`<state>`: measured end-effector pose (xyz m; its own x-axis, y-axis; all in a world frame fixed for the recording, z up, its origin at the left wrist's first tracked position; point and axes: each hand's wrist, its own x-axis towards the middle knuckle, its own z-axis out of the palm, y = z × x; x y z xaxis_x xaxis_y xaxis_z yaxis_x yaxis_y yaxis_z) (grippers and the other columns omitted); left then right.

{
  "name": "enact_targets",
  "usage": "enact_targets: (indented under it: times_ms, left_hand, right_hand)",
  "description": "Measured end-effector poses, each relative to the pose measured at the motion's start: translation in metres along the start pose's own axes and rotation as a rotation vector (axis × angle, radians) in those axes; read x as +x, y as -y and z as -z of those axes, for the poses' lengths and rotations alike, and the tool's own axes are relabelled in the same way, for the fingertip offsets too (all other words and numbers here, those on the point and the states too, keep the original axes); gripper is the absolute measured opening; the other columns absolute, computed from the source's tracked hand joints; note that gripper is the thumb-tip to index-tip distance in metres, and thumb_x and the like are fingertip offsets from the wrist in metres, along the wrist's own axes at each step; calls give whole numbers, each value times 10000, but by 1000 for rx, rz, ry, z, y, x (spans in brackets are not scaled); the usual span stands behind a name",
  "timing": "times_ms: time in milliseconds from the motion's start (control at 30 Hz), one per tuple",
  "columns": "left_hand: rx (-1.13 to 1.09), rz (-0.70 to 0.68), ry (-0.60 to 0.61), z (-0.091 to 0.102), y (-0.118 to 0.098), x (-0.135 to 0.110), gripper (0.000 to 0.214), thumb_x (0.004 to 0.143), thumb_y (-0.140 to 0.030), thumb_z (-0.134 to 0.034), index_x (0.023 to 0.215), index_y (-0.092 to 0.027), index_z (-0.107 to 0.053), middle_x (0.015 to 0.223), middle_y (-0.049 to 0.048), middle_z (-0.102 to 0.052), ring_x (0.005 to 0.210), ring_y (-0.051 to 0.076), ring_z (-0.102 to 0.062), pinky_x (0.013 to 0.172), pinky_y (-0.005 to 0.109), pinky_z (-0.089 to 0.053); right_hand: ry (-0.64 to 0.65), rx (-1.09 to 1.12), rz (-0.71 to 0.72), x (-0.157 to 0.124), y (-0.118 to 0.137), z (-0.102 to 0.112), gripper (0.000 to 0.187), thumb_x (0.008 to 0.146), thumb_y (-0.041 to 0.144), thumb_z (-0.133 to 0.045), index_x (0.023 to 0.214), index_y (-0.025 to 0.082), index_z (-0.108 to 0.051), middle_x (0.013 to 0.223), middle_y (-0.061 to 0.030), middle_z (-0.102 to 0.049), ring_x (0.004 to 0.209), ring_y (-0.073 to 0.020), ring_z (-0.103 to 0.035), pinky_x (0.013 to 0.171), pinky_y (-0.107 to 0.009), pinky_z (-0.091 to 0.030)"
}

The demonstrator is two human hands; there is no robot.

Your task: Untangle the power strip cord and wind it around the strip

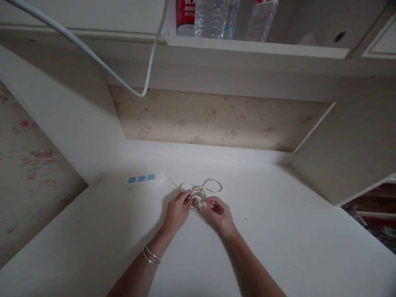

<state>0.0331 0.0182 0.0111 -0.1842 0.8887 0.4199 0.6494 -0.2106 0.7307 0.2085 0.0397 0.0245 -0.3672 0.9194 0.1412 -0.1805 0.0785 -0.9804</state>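
Observation:
A white power strip (144,178) with blue sockets lies on the white desk (278,231). Its cream cord (204,189) runs right into a bundle of loops. My left hand (177,211), with bangles on the wrist, is closed on the left side of the bundle. My right hand (219,214) pinches the bundle from the right. Both hands meet at the wound middle of the cord, which they partly hide.
A white cable (93,55) hangs across the upper left. A shelf above holds plastic bottles (216,18). Floral wallpaper (216,119) backs the desk niche, with white side panels left and right. Cluttered items show at the far right edge.

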Motion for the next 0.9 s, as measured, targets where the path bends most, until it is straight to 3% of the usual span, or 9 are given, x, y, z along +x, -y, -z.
enact_targets:
  times_ms: [167,400,533,667,900]
  left_hand:
    - [94,-65,34,8,-9,-5,242,896,-222,-504,1085,-264,-649,1016,47,-697,924,191,-647,805,286,-486]
    - [170,-118,24,8,-7,-10,332,893,-138,-453,1104,-291,-658,1233,53,-600,939,179,-645,787,274,-511]
    - [180,-110,24,9,-9,-9,309,908,-152,-440,1070,-285,-668,1115,52,-633,855,156,-652,736,245,-509]
    - [174,-122,0,10,-10,-9,312,905,-139,-442,1078,-283,-658,1094,44,-641,921,161,-642,776,237,-500]
    - [267,-152,-8,13,-14,-10,283,886,-118,-466,1035,-249,-667,1009,62,-674,945,195,-616,837,305,-479]
  right_hand:
    - [-18,-41,34,0,-3,0,297,690,407,-755,856,194,-630,776,-35,-656,682,-163,-591,611,-277,-463]
    - [-19,-324,200,-3,-6,-5,186,740,339,-716,872,210,-689,817,-41,-640,720,-158,-578,663,-285,-485]
    - [-12,-432,260,-5,-2,-7,170,761,306,-696,908,222,-678,823,-34,-635,705,-152,-575,650,-276,-482]
    - [-20,-525,322,-7,0,-7,179,770,307,-691,928,226,-673,827,-33,-634,702,-151,-568,660,-279,-482]
    - [-30,-593,337,-7,4,-9,151,821,332,-627,921,227,-671,822,-43,-656,710,-161,-586,676,-295,-496]
